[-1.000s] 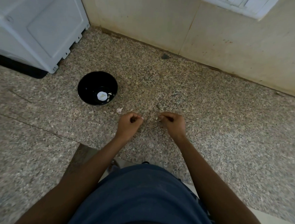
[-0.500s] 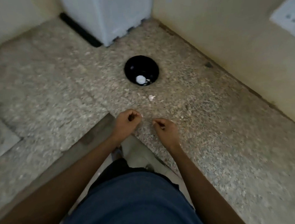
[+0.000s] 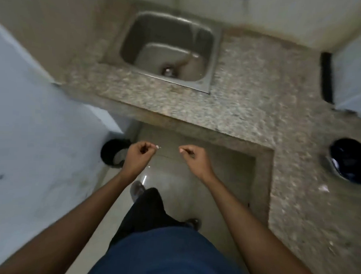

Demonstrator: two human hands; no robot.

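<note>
Item in hand: a small pale scrap (image 3: 158, 146), thin and whitish. Blur prevents closer identification. It sits at the fingertips of the left hand (image 3: 137, 155), pinched between thumb and forefinger, with the other fingers curled into the palm. The scrap is in the air above the floor (image 3: 219, 180), in front of the counter edge and touching no surface.

The right hand (image 3: 195, 159) is level with the left and a short gap apart. Its fingers are curled and the thumb is set against the forefinger. A pale spot shows at the tip, but I cannot tell whether that is a second scrap or a nail. Both forearms are bare and extended forward.

To the left of the left hand, a black bin (image 3: 110, 154) stands on the floor against a white panel (image 3: 41, 141). One foot (image 3: 136, 190) is set forward on the floor below the hands.

The speckled granite counter (image 3: 259, 103) runs in an L ahead and to the right. A steel sink (image 3: 169, 51) is set into it ahead, with the drain visible. On the right leg of the counter sits a black bowl (image 3: 350, 161), with a white fragment (image 3: 323, 188) lying just beside it on the stone. A white appliance (image 3: 354, 72) stands at the far right.
</note>
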